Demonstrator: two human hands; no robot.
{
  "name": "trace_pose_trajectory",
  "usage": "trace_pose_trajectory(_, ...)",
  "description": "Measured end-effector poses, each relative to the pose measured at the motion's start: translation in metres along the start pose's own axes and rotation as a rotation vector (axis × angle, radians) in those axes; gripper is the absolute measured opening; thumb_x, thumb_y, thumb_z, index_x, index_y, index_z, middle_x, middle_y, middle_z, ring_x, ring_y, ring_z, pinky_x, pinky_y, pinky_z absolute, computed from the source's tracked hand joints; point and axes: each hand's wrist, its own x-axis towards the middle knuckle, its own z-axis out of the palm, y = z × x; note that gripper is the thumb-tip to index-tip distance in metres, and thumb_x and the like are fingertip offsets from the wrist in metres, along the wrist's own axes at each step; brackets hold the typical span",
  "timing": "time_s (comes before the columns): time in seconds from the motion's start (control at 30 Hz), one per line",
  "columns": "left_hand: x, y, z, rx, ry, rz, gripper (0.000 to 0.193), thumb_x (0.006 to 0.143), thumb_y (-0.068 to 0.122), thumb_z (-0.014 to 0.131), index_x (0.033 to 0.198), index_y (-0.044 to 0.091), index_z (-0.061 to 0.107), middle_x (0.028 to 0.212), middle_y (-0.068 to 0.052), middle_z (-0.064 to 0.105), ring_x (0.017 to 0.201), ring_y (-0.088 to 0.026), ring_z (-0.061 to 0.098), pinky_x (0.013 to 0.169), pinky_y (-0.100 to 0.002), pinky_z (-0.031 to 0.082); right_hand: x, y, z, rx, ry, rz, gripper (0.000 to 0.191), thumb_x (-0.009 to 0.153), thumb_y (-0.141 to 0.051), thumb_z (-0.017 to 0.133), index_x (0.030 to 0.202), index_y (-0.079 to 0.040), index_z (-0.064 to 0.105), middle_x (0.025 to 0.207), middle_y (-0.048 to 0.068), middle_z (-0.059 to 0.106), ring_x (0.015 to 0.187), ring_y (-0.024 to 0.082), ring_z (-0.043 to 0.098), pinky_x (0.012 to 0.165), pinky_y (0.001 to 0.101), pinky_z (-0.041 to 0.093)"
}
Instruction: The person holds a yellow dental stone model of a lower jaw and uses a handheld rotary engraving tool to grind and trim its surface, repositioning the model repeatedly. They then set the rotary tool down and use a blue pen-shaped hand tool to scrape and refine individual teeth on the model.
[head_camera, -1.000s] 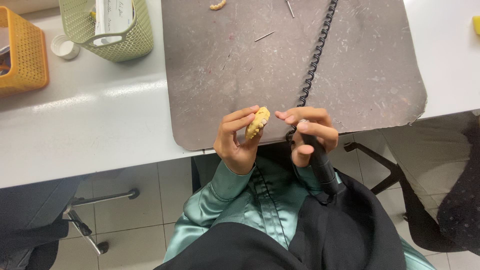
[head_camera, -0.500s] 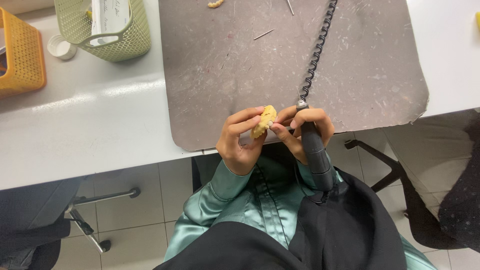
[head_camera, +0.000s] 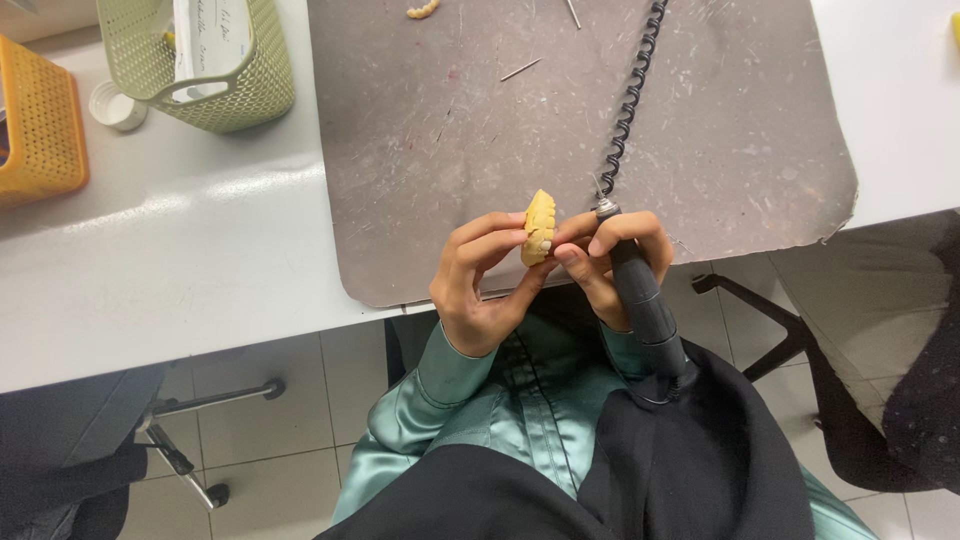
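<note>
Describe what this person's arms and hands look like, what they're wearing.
Both hands, the left hand and the right hand, are bare: no gloves, and no rings that I can make out. The left arm wears a shiny sage-green satin sleeve with a buttoned cuff; a black garment covers the right arm.
</note>
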Motion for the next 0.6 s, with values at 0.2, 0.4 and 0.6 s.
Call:
trace_pose_trajectory(0.2, -0.0013, 0.0003, -0.0013, 0.094, 0.006, 0.02, 0.053, 0.084, -0.008, 0.089, 0.128, 0.007, 0.064, 0.132, -0.008, 0.06, 0.118, -0.023, 0.071, 0.1, -0.033, 0.06, -0.001, -0.0004, -0.0031, -0.011, 0.003, 0.07, 0.033, 0.1, 0.01, 0.071, 0.113, -0.007, 0.045, 0.1, 0.023, 0.071, 0.086, 0.014, 0.07, 0.08, 0.0246, 0.061)
trace_pose_trajectory(0.4, 0.0011, 0.0009, 0.002, 0.139, 0.069, 0.046, 0.052, 0.084, -0.008, 0.09, 0.126, 0.011, 0.067, 0.136, -0.005, 0.063, 0.12, -0.023, 0.071, 0.096, -0.03, 0.059, 0.0031, -0.001, -0.0034, 0.027, -0.006, 0.106, 0.037, 0.097, 0.011, 0.073, 0.112, -0.007, 0.046, 0.102, 0.021, 0.07, 0.084, 0.012, 0.068, 0.075, 0.0217, 0.059)
trace_pose_trajectory(0.6, 0.0004, -0.0009, 0.0046, 0.15, 0.014, 0.016, 0.049, 0.088, -0.011, 0.082, 0.129, 0.013, 0.071, 0.143, -0.012, 0.062, 0.118, -0.025, 0.074, 0.1, -0.032, 0.06, 0.0054, -0.0025, -0.0052, 0.036, -0.049, 0.127, 0.037, 0.095, 0.014, 0.071, 0.112, -0.007, 0.046, 0.102, 0.019, 0.069, 0.092, 0.013, 0.068, 0.079, 0.0219, 0.058)
